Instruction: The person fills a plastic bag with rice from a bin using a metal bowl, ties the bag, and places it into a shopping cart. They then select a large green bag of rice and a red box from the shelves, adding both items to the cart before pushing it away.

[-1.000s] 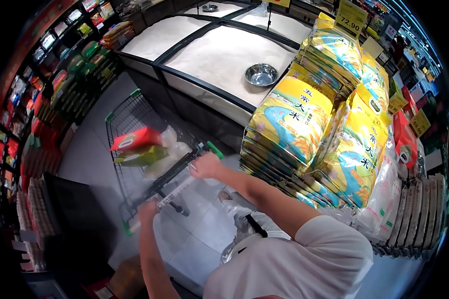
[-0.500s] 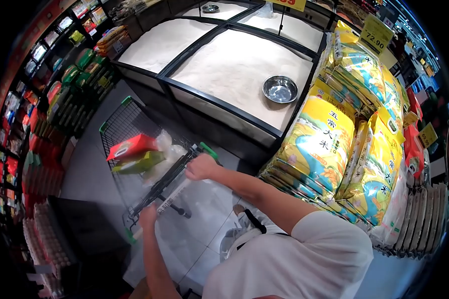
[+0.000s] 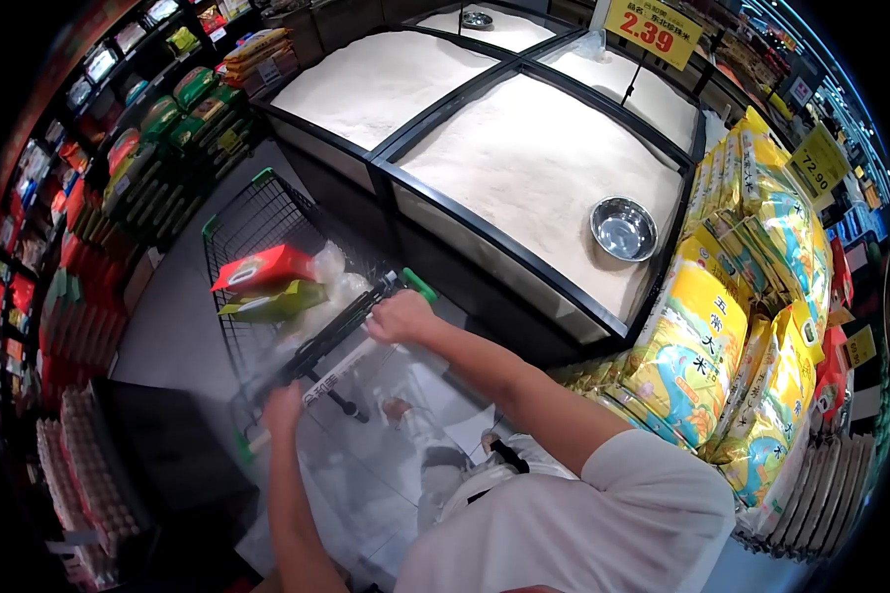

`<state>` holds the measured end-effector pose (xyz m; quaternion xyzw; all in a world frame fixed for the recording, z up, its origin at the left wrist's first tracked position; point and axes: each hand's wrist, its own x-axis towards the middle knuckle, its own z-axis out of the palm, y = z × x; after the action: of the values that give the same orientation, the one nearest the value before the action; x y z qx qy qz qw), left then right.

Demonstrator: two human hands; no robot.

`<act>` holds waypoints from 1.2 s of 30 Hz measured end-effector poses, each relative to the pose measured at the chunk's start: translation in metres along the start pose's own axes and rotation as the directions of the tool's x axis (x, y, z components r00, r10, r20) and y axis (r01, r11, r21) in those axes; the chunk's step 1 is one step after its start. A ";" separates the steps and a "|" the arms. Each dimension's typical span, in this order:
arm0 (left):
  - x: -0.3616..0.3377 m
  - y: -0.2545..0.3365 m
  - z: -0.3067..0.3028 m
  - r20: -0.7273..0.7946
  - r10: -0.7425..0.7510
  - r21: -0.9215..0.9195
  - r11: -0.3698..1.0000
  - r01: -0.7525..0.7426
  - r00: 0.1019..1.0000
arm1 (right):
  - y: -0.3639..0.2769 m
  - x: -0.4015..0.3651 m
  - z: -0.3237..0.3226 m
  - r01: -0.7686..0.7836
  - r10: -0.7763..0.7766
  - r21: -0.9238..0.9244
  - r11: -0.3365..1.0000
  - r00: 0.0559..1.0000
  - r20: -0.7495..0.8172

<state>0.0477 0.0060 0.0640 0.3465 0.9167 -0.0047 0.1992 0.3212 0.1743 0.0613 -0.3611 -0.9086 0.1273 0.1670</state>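
Note:
Both of my hands grip the handlebar of a wire shopping cart (image 3: 257, 222) with green corner caps. My right hand (image 3: 401, 317) is wrapped round the bar near its far green end. Lower down, my left hand (image 3: 282, 407) is closed round the other end and slightly blurred. Inside the cart lie a red package (image 3: 265, 267), a yellow-green bag (image 3: 277, 300) beneath it, and clear plastic bags (image 3: 341, 285) with pale contents that I cannot make out.
Ahead stands a black-framed bin of white grain (image 3: 544, 168) with a metal bowl (image 3: 623, 228) in it. Yellow rice sacks (image 3: 690, 346) are stacked at right. Shelves of packaged goods (image 3: 133, 178) line the left; egg trays (image 3: 94, 474) are stacked lower left.
The bin, bowl and rice sacks have shifted rightward in view, and the price sign has come further into sight. Both hands stay on the cart handle.

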 end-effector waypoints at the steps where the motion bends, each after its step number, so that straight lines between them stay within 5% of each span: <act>1: 0.014 0.000 -0.006 0.000 -0.010 0.001 1.000 0.010 1.000 | 0.001 0.013 0.004 0.002 -0.002 -0.005 1.000 1.000 -0.029; 14: 0.173 0.019 -0.087 -0.030 0.053 -0.045 0.998 -0.054 0.998 | 0.012 0.207 0.038 -0.037 0.043 -0.101 0.994 0.997 0.058; 32: 0.406 0.042 -0.202 -0.138 0.042 -0.066 0.996 -0.051 0.990 | 0.018 0.455 0.084 0.011 -0.017 -0.052 0.999 0.993 -0.114; 36: 0.409 0.053 -0.197 -0.122 0.012 -0.055 0.998 -0.019 0.992 | 0.030 0.452 0.083 0.075 -0.083 -0.056 0.996 0.982 -0.170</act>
<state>-0.2685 0.3346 0.1017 0.3474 0.9242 0.0439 0.1526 -0.0026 0.5018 0.0705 -0.3383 -0.9073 0.0663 0.2407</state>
